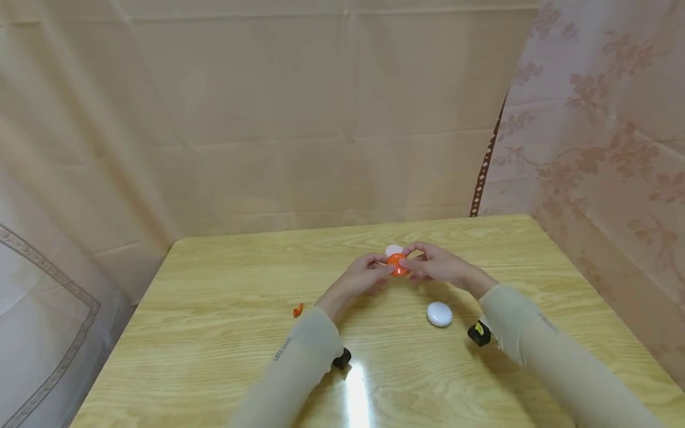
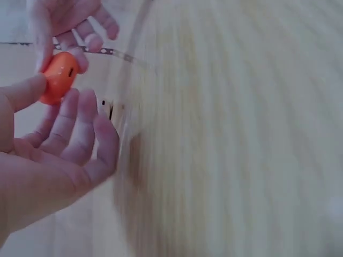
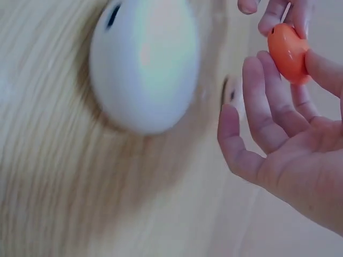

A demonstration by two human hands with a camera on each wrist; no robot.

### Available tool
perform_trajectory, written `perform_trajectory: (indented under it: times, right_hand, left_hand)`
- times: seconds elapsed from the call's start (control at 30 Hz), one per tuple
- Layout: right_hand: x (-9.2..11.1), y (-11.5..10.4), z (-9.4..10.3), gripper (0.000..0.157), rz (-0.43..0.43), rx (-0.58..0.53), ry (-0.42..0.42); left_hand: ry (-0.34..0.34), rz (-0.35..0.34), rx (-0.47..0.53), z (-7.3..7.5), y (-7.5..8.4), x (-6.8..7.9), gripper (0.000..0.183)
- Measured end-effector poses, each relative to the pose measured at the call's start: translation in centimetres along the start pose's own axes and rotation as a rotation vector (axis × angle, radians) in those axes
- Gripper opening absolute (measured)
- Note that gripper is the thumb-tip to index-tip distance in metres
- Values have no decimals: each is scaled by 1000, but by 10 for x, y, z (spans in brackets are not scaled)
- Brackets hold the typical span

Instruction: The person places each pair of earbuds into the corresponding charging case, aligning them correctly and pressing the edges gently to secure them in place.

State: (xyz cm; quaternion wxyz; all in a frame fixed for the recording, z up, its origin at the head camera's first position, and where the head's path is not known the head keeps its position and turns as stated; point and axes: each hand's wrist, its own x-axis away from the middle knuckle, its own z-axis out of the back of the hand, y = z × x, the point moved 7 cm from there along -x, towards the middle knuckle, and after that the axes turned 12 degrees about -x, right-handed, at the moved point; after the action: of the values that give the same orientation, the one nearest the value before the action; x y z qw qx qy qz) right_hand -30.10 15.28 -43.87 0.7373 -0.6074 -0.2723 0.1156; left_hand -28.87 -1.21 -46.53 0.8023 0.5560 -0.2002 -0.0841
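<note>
1. Orange case [image 1: 397, 265] held between both hands, seemingly raised off the table [image 1: 214, 279]; a dark slot [image 2: 71, 72] is seen on its shell.
2. Grip: one side is pinched by the left hand [image 1: 364, 274], thumb against fingers; the opposite side is pinched likewise by the right hand [image 1: 436, 264].
3. Just beyond the grip, a pale case [image 1: 394, 249], partly hidden. Nearer the wearer and rightward, a white case [image 1: 439, 314] is left untouched. Leftward and nearer, a small orange piece [image 1: 298, 310], earbud-like, lies well apart.
4. Handling, as judged: light, stiff-shelled; gloss and curvature could make it slippery. Any lid or hinge might be strained by twisting.
5. Hold best taken at opposite rounded edges, with light thumb pressure; hard squeezing is better avoided.
</note>
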Motion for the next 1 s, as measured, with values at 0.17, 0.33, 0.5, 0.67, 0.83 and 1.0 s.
perform_trajectory:
  times: [0.17,0.33,0.5,0.67,0.83,1.0]
  right_hand:
    - [9,-22,-25,36,110,85,-5]
    - [22,-44,-53,29,306,181,3]
    - [29,-53,-76,23,452,236,38]
    - [31,-54,-87,24,482,254,73]
    - [32,-50,-95,26,468,253,87]
    - [33,-50,-101,21,473,257,69]
  left_hand:
    - [-62,-81,33,15,1,30,40]
    - [-99,-139,-5,29,5,59,42]
    - [-81,-200,-46,39,12,81,39]
    - [-49,-227,-70,45,14,94,32]
    - [-24,-241,-110,50,13,99,30]
    - [16,-244,-170,53,11,102,31]
